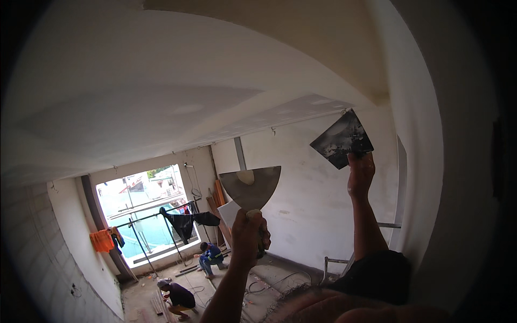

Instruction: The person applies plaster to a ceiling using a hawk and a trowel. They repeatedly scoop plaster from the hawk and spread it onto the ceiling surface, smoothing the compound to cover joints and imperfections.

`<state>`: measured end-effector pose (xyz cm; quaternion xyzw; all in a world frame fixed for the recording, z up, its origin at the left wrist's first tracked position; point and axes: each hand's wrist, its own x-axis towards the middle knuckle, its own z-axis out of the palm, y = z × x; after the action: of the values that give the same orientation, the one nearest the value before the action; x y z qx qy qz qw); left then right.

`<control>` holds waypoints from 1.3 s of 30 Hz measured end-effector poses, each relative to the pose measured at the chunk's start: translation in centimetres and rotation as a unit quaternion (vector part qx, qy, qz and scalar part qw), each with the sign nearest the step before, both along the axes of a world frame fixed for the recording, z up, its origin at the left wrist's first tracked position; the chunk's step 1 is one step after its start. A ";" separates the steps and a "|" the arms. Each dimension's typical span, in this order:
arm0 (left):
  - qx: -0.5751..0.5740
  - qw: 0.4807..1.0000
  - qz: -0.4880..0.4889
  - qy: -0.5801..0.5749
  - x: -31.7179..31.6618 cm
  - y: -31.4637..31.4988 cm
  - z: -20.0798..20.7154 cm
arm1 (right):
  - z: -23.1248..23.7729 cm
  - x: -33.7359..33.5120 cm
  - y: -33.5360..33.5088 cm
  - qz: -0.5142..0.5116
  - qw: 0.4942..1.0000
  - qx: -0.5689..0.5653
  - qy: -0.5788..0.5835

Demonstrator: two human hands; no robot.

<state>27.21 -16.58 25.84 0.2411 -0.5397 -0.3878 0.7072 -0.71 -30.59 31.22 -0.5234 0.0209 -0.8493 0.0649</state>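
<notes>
- The left hand [249, 232] has its grip clenched on the handle of a wide putty knife [251, 187], blade fanned upward, below the white ceiling [177, 91].
- The right hand [361, 175], raised nearer the ceiling, grasps a dark square plaster hawk [341, 139].
- Two crouching people [211, 257] work on the floor far below the ceiling.
</notes>
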 end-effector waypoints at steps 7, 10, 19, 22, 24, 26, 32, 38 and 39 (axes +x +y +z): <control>-0.030 0.999 0.021 -0.008 0.7 -0.8 -1.6 | 0.9 0.1 1.5 -0.006 0.999 -0.048 0.015; -0.053 0.998 0.030 0.003 0.8 -0.8 -1.8 | 1.2 -0.7 0.7 -0.029 0.998 -0.050 0.040; -0.082 0.994 0.076 0.011 -0.6 -1.5 -1.6 | 1.7 -2.1 0.1 0.016 0.995 -0.047 0.090; -0.081 0.993 0.088 0.012 -0.9 -1.3 -1.2 | 2.2 -2.5 -0.2 0.045 0.995 -0.042 0.081; -0.075 0.992 0.105 0.013 -0.7 -1.3 -1.0 | 2.5 -2.5 -0.1 0.106 0.991 -0.037 0.079; -0.066 0.990 0.128 0.008 -0.8 -1.2 -0.7 | 2.7 -1.9 0.9 0.206 0.976 -0.035 0.060; -0.080 0.984 0.155 -0.033 -2.5 0.2 1.0 | 3.1 -3.5 1.5 0.338 0.935 0.029 0.107; -0.116 0.971 0.205 -0.045 -3.1 -1.7 1.4 | 3.2 -3.0 1.2 0.372 0.916 0.138 0.063; -0.126 0.969 0.209 -0.049 -3.3 -2.1 1.4 | 3.0 -2.8 0.8 0.377 0.912 0.151 0.058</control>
<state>23.92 -18.73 27.23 0.2763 -0.5555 -0.1485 0.7701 -3.56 -29.76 34.19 -0.5248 -0.0466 -0.7166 0.4570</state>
